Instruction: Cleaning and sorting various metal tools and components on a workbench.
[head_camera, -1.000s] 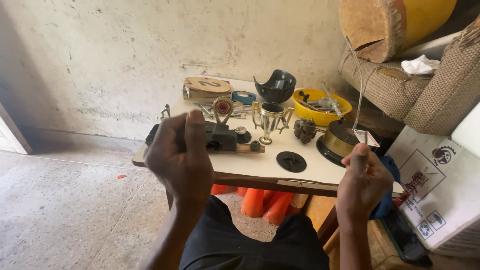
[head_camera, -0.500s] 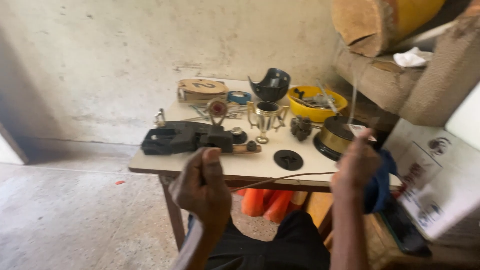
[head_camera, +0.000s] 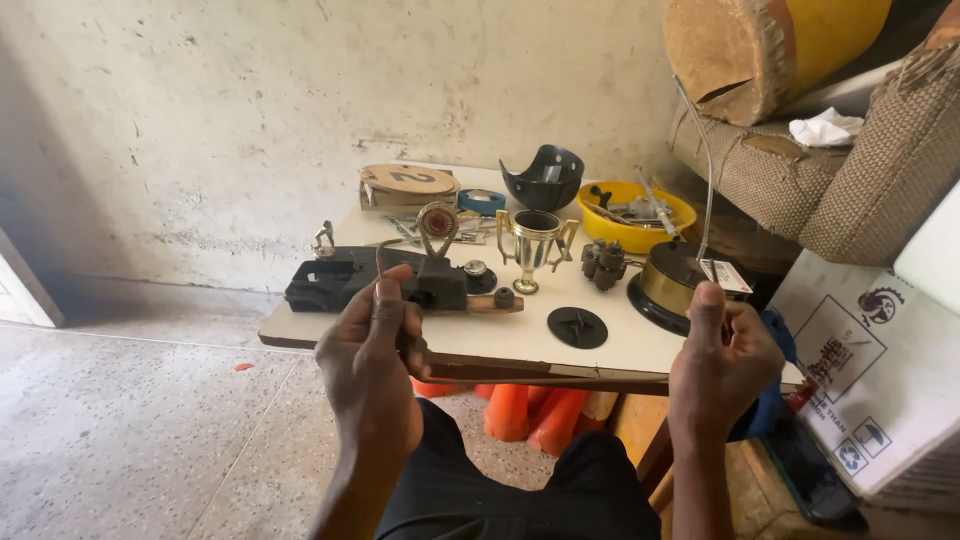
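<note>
Both hands are raised in front of a small white table (head_camera: 330, 328). My left hand (head_camera: 375, 365) pinches one end of a thin metal wire; a short tip of the wire (head_camera: 378, 258) sticks up above the fingers. My right hand (head_camera: 722, 360) grips the other part, and the wire (head_camera: 708, 190) rises from it in a long curve toward the wall. On the table behind the hands stand a small gold trophy cup (head_camera: 531, 245), a black base block (head_camera: 345, 280) with a gold medallion (head_camera: 437, 222), a black disc (head_camera: 577, 327) and a round gold and black base (head_camera: 668, 282).
Further back lie a yellow bowl of tools (head_camera: 640, 215), a black shell (head_camera: 545, 178), an oval wooden plaque (head_camera: 408, 182) and a blue tape roll (head_camera: 482, 200). A worn woven seat (head_camera: 860, 190) and a white carton (head_camera: 870, 370) crowd the right. Orange things (head_camera: 530, 415) sit under the table.
My left hand came down from in front of the black base block to below the table edge. The hands now sit wider apart with the wire held between them.
</note>
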